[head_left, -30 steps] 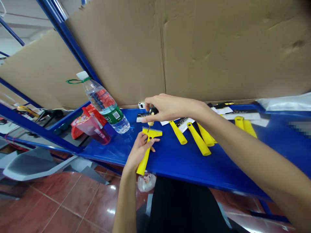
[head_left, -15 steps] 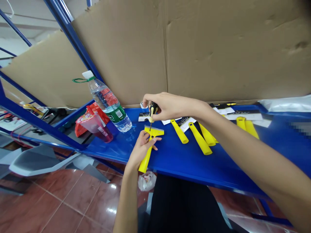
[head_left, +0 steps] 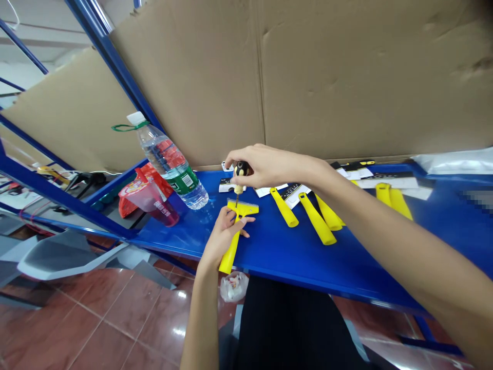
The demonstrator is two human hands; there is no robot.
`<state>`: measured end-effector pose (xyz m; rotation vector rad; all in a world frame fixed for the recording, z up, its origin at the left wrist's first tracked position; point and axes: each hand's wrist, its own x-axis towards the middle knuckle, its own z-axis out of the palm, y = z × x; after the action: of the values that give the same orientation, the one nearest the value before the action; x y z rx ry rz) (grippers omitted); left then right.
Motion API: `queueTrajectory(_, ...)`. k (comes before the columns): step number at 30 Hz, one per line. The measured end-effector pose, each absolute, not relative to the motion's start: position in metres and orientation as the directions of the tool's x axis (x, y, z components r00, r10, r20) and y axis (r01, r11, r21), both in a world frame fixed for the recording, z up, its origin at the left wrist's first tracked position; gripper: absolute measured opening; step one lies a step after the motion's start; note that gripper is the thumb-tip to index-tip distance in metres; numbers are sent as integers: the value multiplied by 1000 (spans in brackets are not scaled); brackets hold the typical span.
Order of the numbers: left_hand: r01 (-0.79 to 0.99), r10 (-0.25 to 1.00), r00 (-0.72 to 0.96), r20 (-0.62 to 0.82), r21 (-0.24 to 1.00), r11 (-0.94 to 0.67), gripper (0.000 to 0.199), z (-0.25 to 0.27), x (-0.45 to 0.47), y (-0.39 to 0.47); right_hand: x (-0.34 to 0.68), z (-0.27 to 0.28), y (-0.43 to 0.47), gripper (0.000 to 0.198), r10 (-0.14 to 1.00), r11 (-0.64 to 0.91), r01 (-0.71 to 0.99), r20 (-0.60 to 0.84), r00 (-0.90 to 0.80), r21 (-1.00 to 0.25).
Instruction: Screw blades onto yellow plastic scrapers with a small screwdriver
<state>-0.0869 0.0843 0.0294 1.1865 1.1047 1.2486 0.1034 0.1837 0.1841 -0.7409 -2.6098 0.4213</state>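
My left hand is closed around the handle of a yellow scraper, just above the front part of the blue table. The scraper's wide head points away from me. In my right hand is a screwdriver with a black and cream handle, gripped from above. Its shaft stands nearly upright, and the tip meets the scraper's head; the screw itself is too small to make out. To the right lie several yellow handles, with black-and-white packaged blades behind them.
A water bottle and a pink cup stand at the left of the blue table. A cardboard wall rises behind. A white plastic bag lies at the back right. Below, a clear bag sits near my legs.
The screwdriver's handle has tilted and turned slightly within my right hand's fingers. My left hand keeps the scraper in nearly the same place. The view has shifted a little.
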Motion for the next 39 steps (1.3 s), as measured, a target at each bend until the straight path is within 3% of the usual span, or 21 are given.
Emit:
queueTrajectory(3,-86,998,45,39,996,-35,44,30,-86,85,104,183,184,30,599,778,465,275,-752,-423)
queueTrajectory(7,-83,998,49,48,996,-44,45,31,-86,84,105,182,184,42,548,817,421,302,-780,-394)
queueTrajectory(10,-78,998,48,34,996,-30,44,32,-86,83,105,182,185,29,586,790,456,284,-759,-411)
queueTrajectory(17,-74,998,39,42,996,-39,45,30,-87,84,105,182,188,21,565,804,432,297,-770,-409)
queueTrajectory(21,-75,999,27,38,997,-36,47,29,-87,86,106,181,190,29,569,809,452,304,-764,-376)
queueTrajectory(39,-98,999,5,33,995,-32,51,27,-87,87,104,181,188,30,567,802,427,307,-764,-417)
